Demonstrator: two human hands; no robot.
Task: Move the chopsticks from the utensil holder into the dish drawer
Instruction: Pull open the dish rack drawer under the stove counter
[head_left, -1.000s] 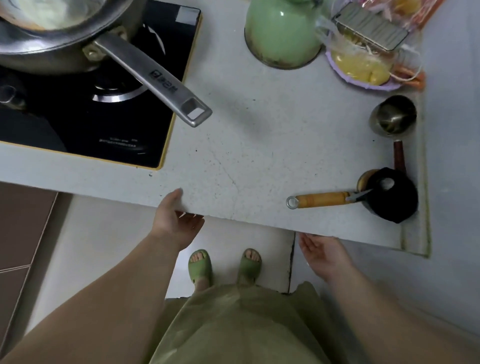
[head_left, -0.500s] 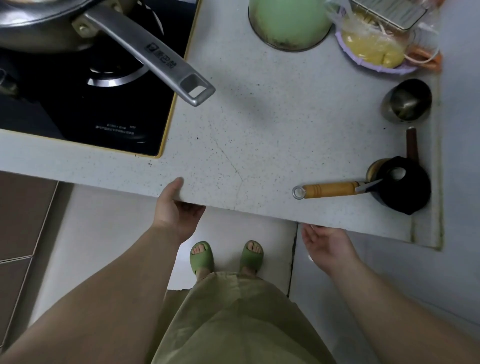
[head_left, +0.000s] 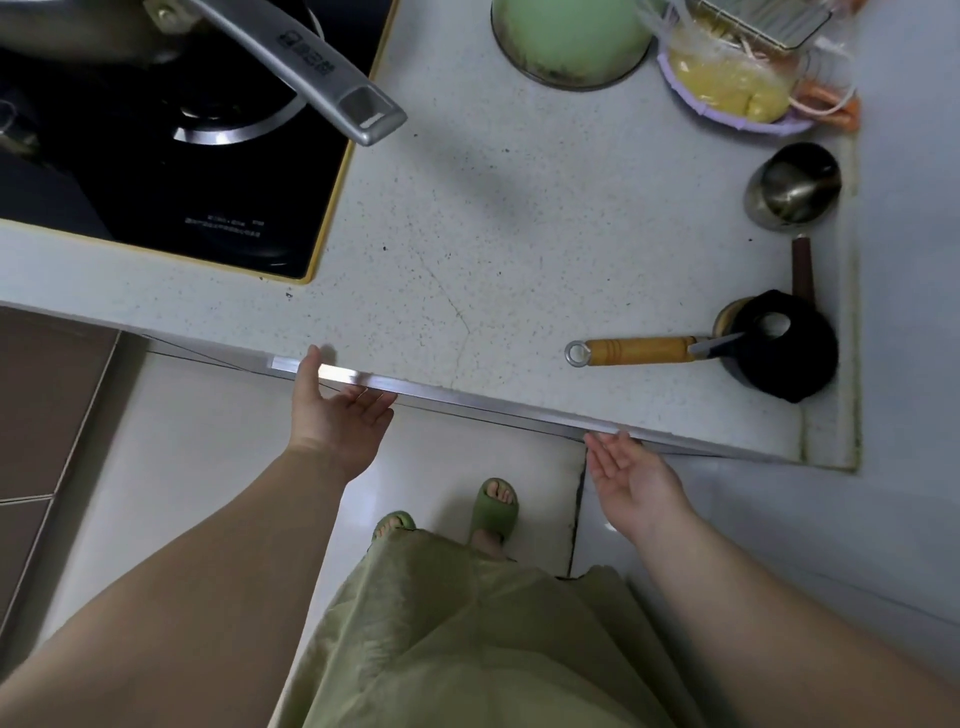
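A thin metal drawer rail (head_left: 493, 402) shows just below the front edge of the white counter (head_left: 493, 234). My left hand (head_left: 332, 415) holds the rail near its left end, thumb on top and fingers curled underneath. Palm up with its fingers apart, my right hand (head_left: 631, 478) has its fingertips just under the rail's right end and holds nothing. No chopsticks are in view. A black holder (head_left: 784, 348) stands at the counter's right with a wooden-handled knife (head_left: 639, 351) lying against it.
A pan handle (head_left: 322, 73) juts from the black stove (head_left: 156, 182) over the counter at the upper left. A green pot (head_left: 571, 36), a purple bowl of wrapped yellow food (head_left: 727, 88) and a steel cup (head_left: 792, 184) stand at the back right. My sandalled feet are below on the tiled floor.
The metal drawer rail has come out from under the counter edge, where before only the counter showed. My left thumb now lies over it, and my right hand has risen to its right end.
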